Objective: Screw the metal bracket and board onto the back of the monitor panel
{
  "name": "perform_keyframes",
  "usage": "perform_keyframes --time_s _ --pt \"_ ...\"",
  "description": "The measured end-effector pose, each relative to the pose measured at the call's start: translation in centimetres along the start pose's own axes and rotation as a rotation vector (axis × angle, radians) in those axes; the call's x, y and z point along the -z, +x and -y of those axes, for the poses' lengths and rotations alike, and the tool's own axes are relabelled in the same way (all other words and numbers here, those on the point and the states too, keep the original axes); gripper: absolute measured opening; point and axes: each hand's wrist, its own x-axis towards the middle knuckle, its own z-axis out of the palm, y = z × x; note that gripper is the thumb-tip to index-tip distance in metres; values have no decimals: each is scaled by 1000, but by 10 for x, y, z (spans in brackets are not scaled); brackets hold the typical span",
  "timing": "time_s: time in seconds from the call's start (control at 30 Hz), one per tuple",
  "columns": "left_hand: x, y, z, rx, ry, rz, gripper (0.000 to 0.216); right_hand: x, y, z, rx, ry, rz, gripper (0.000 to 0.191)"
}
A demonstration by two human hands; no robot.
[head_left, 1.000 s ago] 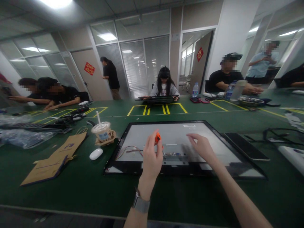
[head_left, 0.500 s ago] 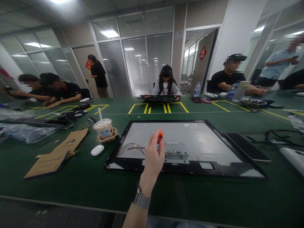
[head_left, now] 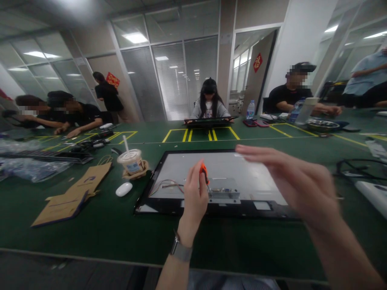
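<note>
My left hand [head_left: 196, 197], with a watch on its wrist, is closed round an orange-and-black screwdriver [head_left: 204, 172]; its tip is hidden. It is over a large flat display panel [head_left: 178, 163] with a black frame, lying back side up on the table. Just right of the fingers a metal bracket with connector ports [head_left: 223, 196] is fixed to the panel. Loose thin wires [head_left: 167, 184] lie to the left. My right hand [head_left: 302, 181] is raised over the panel's right side, blurred, fingers stretched out and holding nothing.
Left of the panel are a white mouse [head_left: 123, 189], a lidded drink cup with straw [head_left: 131, 161] and a brown paper bag [head_left: 75, 197]. Black cables [head_left: 356, 167] and a white device [head_left: 373, 199] lie right. Across the green table [head_left: 105, 241] a person [head_left: 210, 100] holds another panel.
My right hand has come into view from the right, over the panel. My left hand stays nearly in place, still holding the screwdriver, whose handle now shows at a different angle.
</note>
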Motion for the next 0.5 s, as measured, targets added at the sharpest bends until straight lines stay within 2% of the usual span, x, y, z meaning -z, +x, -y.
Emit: perform_keyframes --time_s 0.07,0.13,0.17,0.23,0.3,0.4,0.5 --pt "0 0 0 5 -24 -8 35 0 13 -11 -84 -151 -52 32" --pt "0 1 0 34 -53 -5 33 -9 14 -44 -166 -308 -96 38" --pt "1 1 0 53 -65 -4 31 -16 9 -64 -231 -405 -50 41" --pt "2 2 -2 94 -90 -13 29 -31 -7 -101 -326 -617 195 45" --pt "3 3 -4 108 -107 -30 24 -41 -25 -123 -381 -802 401 47" --pt "5 3 -7 107 -125 1 25 -45 -36 -129 -424 -924 550 51" --pt "5 3 -6 103 -152 65 33 -43 -33 -125 -421 -948 580 51"
